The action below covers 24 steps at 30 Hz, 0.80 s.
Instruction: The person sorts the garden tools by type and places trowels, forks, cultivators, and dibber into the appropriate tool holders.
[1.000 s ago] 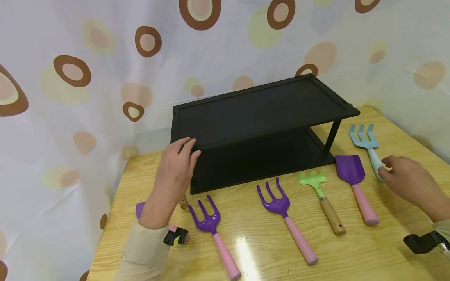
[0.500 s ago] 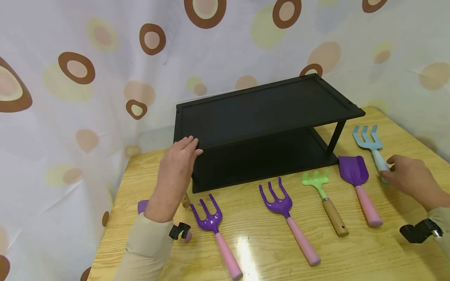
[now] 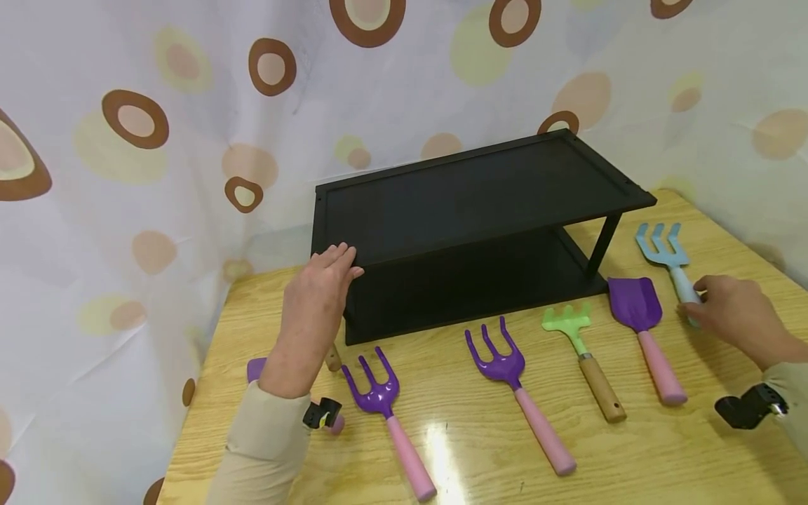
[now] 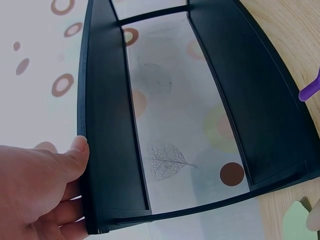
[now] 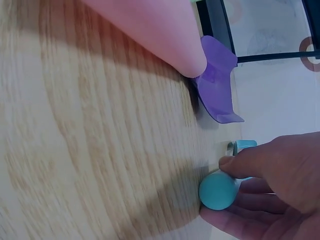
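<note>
My left hand (image 3: 315,294) grips the front left corner of a black two-tier shelf (image 3: 473,200). In the left wrist view the thumb lies on the upper board's edge, with the fingers curled beneath. On the right, my right hand (image 3: 735,315) pinches the handle of a light blue garden hand fork (image 3: 663,254), whose tines point toward the wall. The rounded handle end shows between thumb and fingers in the right wrist view. Just left of that fork lies a purple hand shovel (image 3: 636,305) with a pink handle.
Two purple hand forks (image 3: 501,366) with pink handles and a small green rake (image 3: 593,375) with a wooden handle lie before the shelf on the wooden table (image 3: 492,456). My left forearm partly hides another purple tool (image 3: 255,369) and a wooden handle (image 3: 332,359). A patterned curtain (image 3: 189,231) hangs behind.
The view has shifted slightly. My left fingers lie flatter on the shelf's corner than a second ago. My right hand stays at the blue fork's handle, nearly unmoved.
</note>
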Available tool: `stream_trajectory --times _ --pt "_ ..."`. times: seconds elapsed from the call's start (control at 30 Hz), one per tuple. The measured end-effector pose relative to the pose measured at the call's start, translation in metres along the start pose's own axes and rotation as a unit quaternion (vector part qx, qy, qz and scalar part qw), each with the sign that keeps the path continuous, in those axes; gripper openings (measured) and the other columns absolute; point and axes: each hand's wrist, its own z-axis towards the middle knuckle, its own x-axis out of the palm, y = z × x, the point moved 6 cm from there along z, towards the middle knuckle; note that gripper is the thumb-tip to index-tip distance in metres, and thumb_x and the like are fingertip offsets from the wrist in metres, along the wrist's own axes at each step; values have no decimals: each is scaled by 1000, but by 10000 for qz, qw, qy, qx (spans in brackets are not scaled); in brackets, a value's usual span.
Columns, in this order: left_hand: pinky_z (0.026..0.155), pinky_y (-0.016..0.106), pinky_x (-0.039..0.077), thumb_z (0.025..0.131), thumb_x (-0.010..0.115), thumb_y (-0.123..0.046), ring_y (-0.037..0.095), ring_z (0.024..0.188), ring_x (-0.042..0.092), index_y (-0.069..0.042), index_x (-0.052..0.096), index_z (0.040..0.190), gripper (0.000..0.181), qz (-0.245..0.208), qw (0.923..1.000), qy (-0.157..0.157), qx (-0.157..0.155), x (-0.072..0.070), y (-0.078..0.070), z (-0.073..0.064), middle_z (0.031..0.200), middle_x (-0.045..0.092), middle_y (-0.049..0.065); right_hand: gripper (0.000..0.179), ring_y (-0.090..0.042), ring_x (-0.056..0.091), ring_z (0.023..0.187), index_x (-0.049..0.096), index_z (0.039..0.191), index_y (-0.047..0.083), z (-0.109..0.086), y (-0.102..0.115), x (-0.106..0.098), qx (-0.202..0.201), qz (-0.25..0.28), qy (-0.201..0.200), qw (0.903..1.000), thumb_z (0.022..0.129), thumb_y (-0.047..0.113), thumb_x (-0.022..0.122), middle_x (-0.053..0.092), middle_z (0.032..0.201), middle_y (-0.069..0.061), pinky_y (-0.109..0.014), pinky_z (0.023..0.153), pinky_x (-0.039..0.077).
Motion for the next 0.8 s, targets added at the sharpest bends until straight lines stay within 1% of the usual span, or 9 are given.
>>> stream_trajectory --times 0.1,0.2,0.37,0.5,0.63,0.8 --pt "108 43 45 97 60 -22 29 128 59 -5 64 131 38 26 10000 -29 -13 0 1 0 134 64 13 33 -22 55 54 56 96 -21 -1 0 1 94 33 19 9999 86 9 64 63 70 -25 -32 45 42" --pt "108 44 45 97 60 -22 29 127 60 -5 64 130 37 54 10000 -58 7 0 0 1 133 64 13 32 -24 51 56 55 96 -21 -2 0 1 228 56 -60 9997 84 8 62 59 66 -18 -31 45 38" --pt "108 44 45 98 59 -20 29 126 61 -5 64 130 36 103 9999 -106 2 0 1 0 133 65 14 39 -28 49 59 51 106 -24 -3 2 -1 384 32 -275 9989 83 5 60 58 74 -26 -32 45 37" --pt "107 44 46 97 60 -18 28 126 61 -5 65 130 35 156 9998 -137 -24 0 1 -1 133 65 13 39 -29 49 58 49 110 -22 -4 4 -3 333 50 -481 9983 83 4 58 58 77 -30 -33 44 37" --pt "107 43 46 97 60 -17 28 125 61 -6 65 129 34 149 9997 -198 37 -1 -1 1 132 65 13 39 -29 49 57 50 112 -20 -5 3 -7 220 -1 -633 9978 82 4 58 58 75 -30 -33 43 36" --pt "107 43 46 97 60 -16 28 124 62 -5 66 128 33 189 9995 -233 74 0 -1 2 131 66 13 39 -24 49 50 50 112 -21 -5 9 -15 32 -2 -746 9972 83 2 55 59 70 -27 -33 41 37"
